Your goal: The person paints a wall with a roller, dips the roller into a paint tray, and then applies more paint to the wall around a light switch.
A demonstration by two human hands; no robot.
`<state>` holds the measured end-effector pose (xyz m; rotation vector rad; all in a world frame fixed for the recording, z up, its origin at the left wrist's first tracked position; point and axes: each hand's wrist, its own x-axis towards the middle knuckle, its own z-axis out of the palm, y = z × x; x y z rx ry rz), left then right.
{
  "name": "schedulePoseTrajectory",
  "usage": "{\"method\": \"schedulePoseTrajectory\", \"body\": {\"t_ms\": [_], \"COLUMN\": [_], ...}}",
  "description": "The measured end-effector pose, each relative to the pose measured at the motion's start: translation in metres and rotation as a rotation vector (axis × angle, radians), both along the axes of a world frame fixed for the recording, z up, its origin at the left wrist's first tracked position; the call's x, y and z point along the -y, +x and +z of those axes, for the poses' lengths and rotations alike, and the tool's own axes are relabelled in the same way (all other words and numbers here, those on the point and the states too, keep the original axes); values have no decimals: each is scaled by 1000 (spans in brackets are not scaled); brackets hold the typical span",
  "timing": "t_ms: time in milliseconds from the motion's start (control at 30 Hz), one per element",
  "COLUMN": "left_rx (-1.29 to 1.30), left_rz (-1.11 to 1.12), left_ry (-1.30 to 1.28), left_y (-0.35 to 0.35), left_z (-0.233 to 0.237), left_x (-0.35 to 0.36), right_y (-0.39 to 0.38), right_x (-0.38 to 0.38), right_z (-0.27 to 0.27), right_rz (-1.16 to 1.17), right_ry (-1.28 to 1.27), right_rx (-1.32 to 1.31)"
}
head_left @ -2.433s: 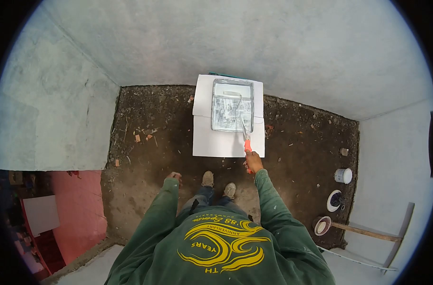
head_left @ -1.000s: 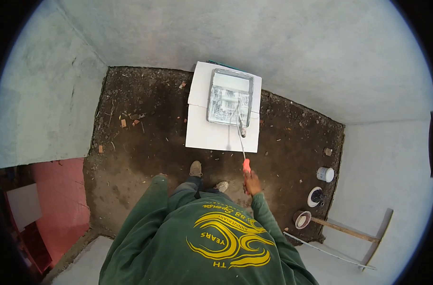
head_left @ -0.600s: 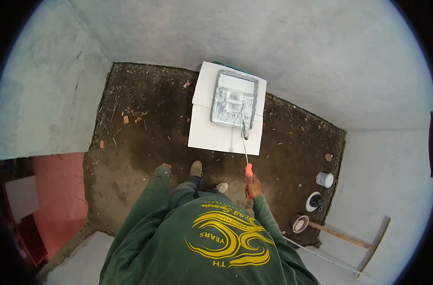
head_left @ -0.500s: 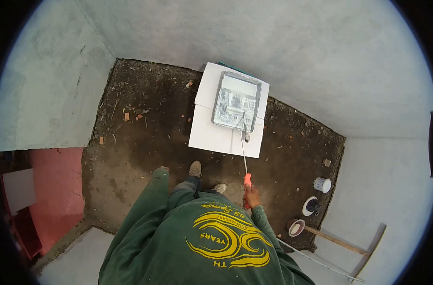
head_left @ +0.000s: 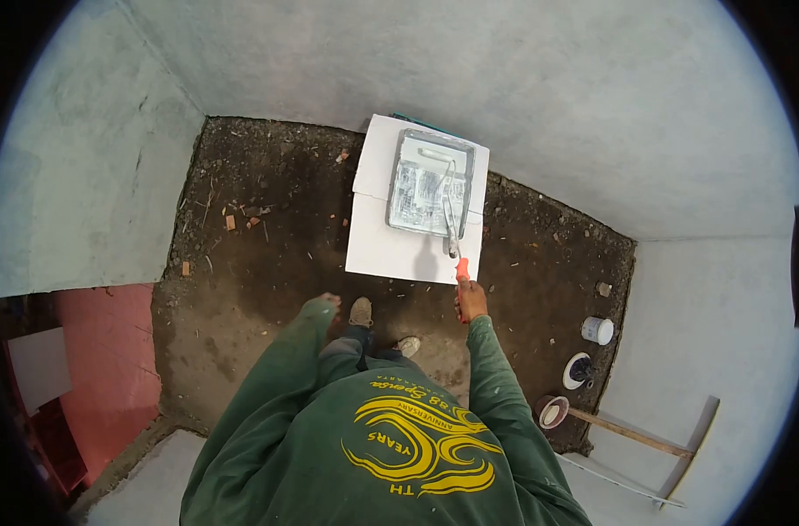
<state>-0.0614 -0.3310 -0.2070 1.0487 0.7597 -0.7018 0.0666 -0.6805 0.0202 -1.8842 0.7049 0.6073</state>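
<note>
My right hand is wrapped round the red-orange handle of a paint roller. Its wire frame reaches forward over the near edge of a paint tray, and the roller head rests in the white paint at the far end. The tray lies on a white board, its ribbed slope streaked with paint. Close to my body, over the floor, hangs my left hand; it mostly disappears into the green sleeve and its fingers are too small to make out.
Grey plastered walls close in ahead and at both sides. On the right stand a white tub, a white round lid with something dark on it and a paint pot. A wooden-handled T-shaped tool leans nearby. Rubble dots the dirt floor.
My right hand has moved forward, pushing the roller head from the tray's middle up to its far paint-filled end. My left hand has shifted slightly forward and to the right.
</note>
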Motion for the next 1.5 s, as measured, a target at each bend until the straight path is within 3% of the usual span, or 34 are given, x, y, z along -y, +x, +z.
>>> {"method": "schedulePoseTrajectory", "body": {"t_ms": [67, 267, 400, 467, 567, 633, 867, 967, 1167, 1233, 1267, 1367, 1467, 1500], "left_rx": [-136, 114, 78, -132, -195, -159, -64, -28, 72, 60, 53, -160, -144, -104], "left_rz": [-51, -428, -502, -376, -373, -404, -557, -600, -641, -627, -622, -465, -432, -395], "left_ry": [5, 16, -7, -187, -223, -216, -177, -151, -98, -96, -92, -162, -149, -76], "left_y": [45, 130, 123, 107, 102, 105, 94, 88, 96, 71, 57, 37, 41, 50], "left_z": [31, 153, 158, 157, 145, 142, 133, 129, 130, 167, 164, 156, 145, 162], "left_x": [43, 183, 212, 219, 231, 235, 256, 259, 263, 259, 263, 274, 273, 271], "right_y": [6, 7, -16, -38, -76, -86, -43, -27, -76, -98, -107, -119, -112, -105], "right_x": [1, 3, 7, 12, 15, -1, 3, 8, 16, 22, 25, 26, 25, 24], "right_z": [1, -7, 0, -8, -31, -5, 6, 0, 18, 30, 35, 41, 29, 22], "right_rz": [4, 25, 73, 92, 190, -39, -101, -128, -176, -168, -175, -160, -82, -89], "right_ry": [10, -44, -115, -146, -253, 116, 377, 405, 433, 464, 486, 412, 317, 319], "right_rx": [-12, -50, -53, -58, 135, -95, -87, -39, -43, -71, -89, -173, -163, -165]}}
